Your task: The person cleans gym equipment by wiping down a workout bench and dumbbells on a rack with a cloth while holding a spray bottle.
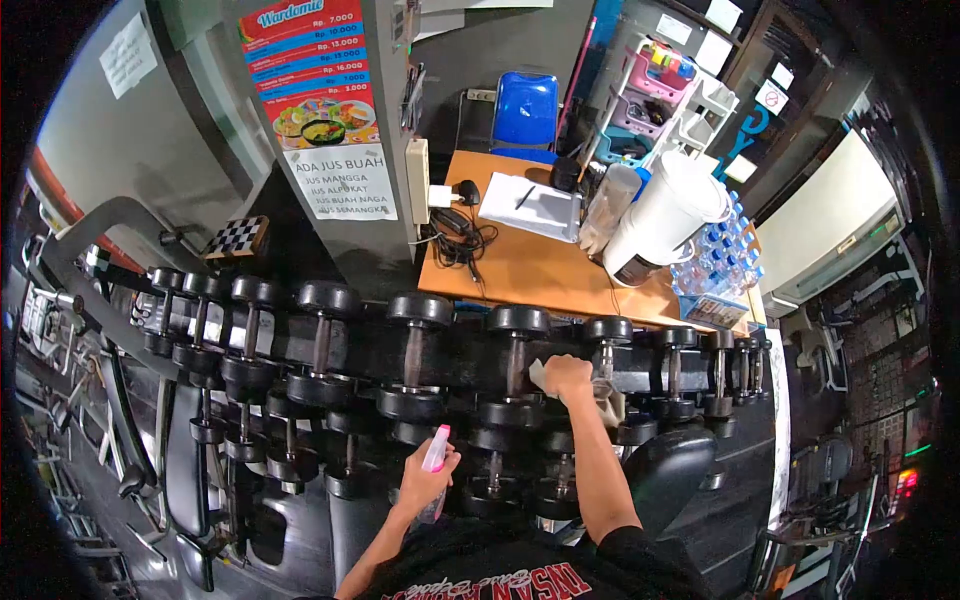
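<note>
My left hand (pixel 424 482) is wrapped round a spray bottle (pixel 437 449) with a white and pink head, low in front of the dumbbell rack. My right hand (pixel 569 378) is closed on a pale cloth (pixel 609 408), part of which hangs below the fingers on the right. That hand is over the upper row of the rack, between a black dumbbell (pixel 517 323) on its left and a smaller dumbbell (pixel 608 329) on its right. Whether the cloth touches either dumbbell, I cannot tell. To the left, a larger dumbbell (pixel 414 345) lies in the same row.
Behind the rack stands an orange desk (pixel 455 270) with a clipboard (pixel 532 206), a white bucket (pixel 665 215), several water bottles (pixel 722 255) and coiled cables (pixel 463 236). A lower row of dumbbells (pixel 493 465) runs nearer me. A black padded bench (pixel 672 480) is at right.
</note>
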Action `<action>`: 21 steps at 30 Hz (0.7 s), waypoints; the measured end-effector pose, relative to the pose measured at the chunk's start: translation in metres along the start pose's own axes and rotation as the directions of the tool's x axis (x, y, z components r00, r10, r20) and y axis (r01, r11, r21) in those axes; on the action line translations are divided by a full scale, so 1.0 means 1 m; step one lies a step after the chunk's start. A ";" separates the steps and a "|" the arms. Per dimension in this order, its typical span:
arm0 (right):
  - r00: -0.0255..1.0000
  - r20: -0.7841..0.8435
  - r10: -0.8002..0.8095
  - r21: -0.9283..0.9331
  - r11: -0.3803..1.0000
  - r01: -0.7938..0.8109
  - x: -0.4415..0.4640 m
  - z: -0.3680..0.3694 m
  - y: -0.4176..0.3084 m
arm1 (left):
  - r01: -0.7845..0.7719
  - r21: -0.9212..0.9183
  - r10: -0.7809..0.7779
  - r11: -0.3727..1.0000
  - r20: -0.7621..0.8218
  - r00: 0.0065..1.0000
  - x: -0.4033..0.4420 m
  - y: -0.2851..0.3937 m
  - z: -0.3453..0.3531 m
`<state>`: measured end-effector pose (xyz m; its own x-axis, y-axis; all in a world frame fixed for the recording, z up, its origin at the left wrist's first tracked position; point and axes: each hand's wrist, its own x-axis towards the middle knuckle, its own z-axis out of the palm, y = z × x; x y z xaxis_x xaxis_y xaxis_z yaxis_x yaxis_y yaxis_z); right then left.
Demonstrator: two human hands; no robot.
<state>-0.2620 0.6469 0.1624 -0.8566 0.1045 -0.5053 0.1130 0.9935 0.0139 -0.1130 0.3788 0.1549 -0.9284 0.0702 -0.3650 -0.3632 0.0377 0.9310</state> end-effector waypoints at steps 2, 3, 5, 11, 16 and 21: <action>0.997 0.004 -0.082 -0.073 0.994 0.082 0.012 0.037 0.004 | -0.009 0.018 0.008 1.000 0.011 1.000 0.000 0.004 -0.001; 0.972 0.138 -0.188 -0.001 0.982 0.190 0.024 0.062 0.009 | -0.008 0.018 0.008 1.000 0.016 1.000 0.000 0.003 -0.001; 0.974 0.133 -0.186 0.110 0.979 0.172 0.026 0.071 0.015 | 0.000 0.015 0.000 1.000 0.047 0.999 0.001 0.003 -0.001; 0.902 0.133 -0.411 0.152 0.908 0.391 -0.005 -0.002 0.012 | -0.014 0.061 0.008 0.998 0.102 0.995 0.002 -0.001 -0.004; 0.901 -0.226 -0.370 0.258 0.869 0.422 -0.032 -0.026 -0.046 | 0.001 0.041 -0.004 0.999 0.070 0.998 0.006 -0.002 -0.005; 0.913 -0.123 -0.390 -0.134 0.918 0.374 0.008 0.074 -0.099 | -0.018 0.012 0.017 1.000 0.094 0.995 0.005 0.003 -0.005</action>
<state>-0.2431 0.5464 0.0930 -0.8876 -0.2864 -0.3606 -0.2843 0.9568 -0.0602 -0.1197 0.3744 0.1562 -0.9229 0.1643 -0.3483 -0.3452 0.0481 0.9373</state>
